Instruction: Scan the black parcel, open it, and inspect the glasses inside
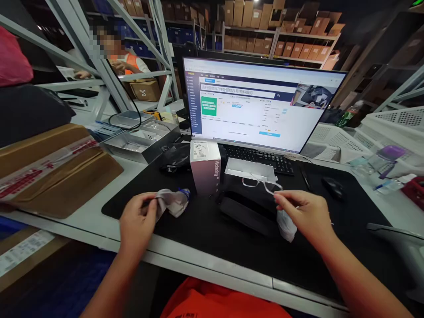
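Observation:
My left hand [138, 216] pinches a crumpled whitish pouch or wrapper [172, 202] with a blue edge, just above the black mat. Between the thumb and fingers of my right hand [306, 214] is a pair of clear-framed eyeglasses [256, 182], gripped at one end. Below the glasses lies a black glasses case [247, 214]. A crumpled translucent white wrapping [286, 226] is beside the case, under my right hand. Between my hands stands an upright white and pinkish box [206, 172]. Behind the glasses sits an open white tray-like box [249, 168].
A monitor [245, 115] stands behind a black keyboard [281, 164]. To the right are a mouse [333, 188], a handheld scanner [400, 247] and white baskets [394, 128]. A taped carton [56, 172] fills the left side. A co-worker [127, 64] is beyond the metal frame.

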`<state>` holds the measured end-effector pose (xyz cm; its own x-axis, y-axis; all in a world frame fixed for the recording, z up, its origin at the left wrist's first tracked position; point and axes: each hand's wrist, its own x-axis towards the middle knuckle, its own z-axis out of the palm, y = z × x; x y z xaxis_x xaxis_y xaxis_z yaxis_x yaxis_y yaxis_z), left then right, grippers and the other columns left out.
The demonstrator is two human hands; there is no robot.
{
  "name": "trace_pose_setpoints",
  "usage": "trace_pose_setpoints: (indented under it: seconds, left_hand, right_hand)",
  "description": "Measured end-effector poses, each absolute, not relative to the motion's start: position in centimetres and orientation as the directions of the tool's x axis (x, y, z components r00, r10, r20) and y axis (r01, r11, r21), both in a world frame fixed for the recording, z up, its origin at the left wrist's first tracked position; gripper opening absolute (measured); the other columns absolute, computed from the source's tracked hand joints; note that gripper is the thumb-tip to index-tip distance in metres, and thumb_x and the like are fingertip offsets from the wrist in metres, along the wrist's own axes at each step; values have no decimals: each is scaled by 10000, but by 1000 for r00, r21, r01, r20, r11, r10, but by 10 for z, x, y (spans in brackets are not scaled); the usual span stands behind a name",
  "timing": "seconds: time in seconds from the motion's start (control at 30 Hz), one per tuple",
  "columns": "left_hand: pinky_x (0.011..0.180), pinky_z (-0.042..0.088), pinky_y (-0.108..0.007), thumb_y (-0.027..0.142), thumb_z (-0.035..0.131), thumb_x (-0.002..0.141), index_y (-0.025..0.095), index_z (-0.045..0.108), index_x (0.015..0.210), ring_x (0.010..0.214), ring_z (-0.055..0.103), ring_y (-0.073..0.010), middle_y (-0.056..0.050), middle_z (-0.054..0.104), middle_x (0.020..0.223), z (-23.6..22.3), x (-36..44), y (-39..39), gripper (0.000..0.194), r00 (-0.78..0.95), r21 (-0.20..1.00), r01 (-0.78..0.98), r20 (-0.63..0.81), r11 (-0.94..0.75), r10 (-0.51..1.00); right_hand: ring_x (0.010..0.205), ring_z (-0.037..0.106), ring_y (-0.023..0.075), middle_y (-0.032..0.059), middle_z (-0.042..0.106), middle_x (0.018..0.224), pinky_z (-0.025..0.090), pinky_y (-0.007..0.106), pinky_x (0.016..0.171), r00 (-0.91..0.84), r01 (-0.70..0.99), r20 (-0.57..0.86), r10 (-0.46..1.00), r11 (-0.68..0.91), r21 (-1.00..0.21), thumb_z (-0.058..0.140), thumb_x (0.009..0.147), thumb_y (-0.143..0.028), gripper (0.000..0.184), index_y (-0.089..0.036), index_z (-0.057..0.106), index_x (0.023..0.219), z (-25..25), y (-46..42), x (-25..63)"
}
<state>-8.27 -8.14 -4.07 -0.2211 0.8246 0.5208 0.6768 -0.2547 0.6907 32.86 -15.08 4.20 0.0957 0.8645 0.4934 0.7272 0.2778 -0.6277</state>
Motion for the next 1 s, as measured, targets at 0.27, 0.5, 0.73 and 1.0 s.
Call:
trace_pose_setpoints:
  seconds: [0.27,0.5,0.73,1.0]
  left_hand:
    - [1195,329,-636,193,543,963,150,594,1283,1395,480,-371,-213,506,1481,-41,-34,-81,327,217,187,847,734,-498,644]
    - [1179,414,-467,252,698,898,152,526,1350,1320,533,-276,-163,574,1416,-1,30,-98,493,743,39,389,578,-920,338]
    - [840,529,-385,140,710,847,166,597,1001,920,586,-244,-62,636,976,-18,63,-83,193,895,27,344,292,-939,337]
    - [888,494,-300,18,448,946,168,534,1117,963,528,-181,-65,577,1025,-39,50,-93,243,769,150,193,591,-970,244]
  right_hand:
    - [751,715,134,17,752,878,545,224,662,-234,764,552,800,502,-404,677,962,-206,94,-187,763,994,5,-166,322]
    - [716,691,124,-4,739,837,511,223,639,-216,771,515,830,468,-431,698,943,-195,69,-199,761,916,2,-168,335]
    - [764,678,195,-20,734,840,406,277,602,-59,941,-116,992,16,-337,778,891,-337,75,-274,786,850,19,-169,330]
    - [1024,687,264,42,719,1163,550,396,850,98,969,147,984,-60,-240,561,959,-293,264,-262,759,1130,26,-175,425]
